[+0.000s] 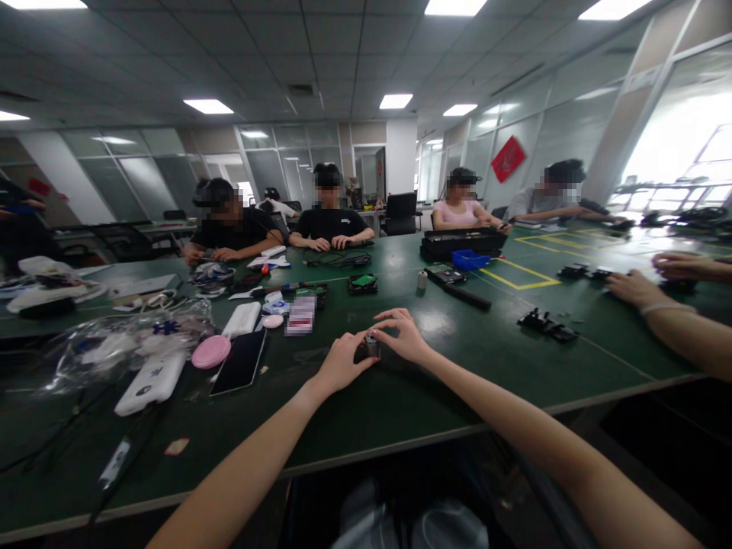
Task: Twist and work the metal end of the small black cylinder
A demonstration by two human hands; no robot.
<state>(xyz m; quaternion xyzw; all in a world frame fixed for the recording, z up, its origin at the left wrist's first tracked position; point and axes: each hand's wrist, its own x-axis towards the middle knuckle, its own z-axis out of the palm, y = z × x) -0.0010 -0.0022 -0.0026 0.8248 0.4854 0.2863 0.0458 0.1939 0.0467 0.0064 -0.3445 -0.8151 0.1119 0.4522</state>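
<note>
Both my hands meet over a small dark part with a silvery cylinder (370,347) on the green table (435,396). My left hand (341,361) grips the part from the left with curled fingers. My right hand (405,335) pinches the silvery piece from above, its other fingers arched. What the part is exactly, I cannot make out.
A black phone (239,361), a pink round case (210,351), a white device (152,381) and plastic bags (114,343) lie at the left. A small grey cylinder (422,279), a black bar (466,296) and black parts (546,323) lie ahead. Several people sit around the table; another person's arms (675,316) reach in from the right.
</note>
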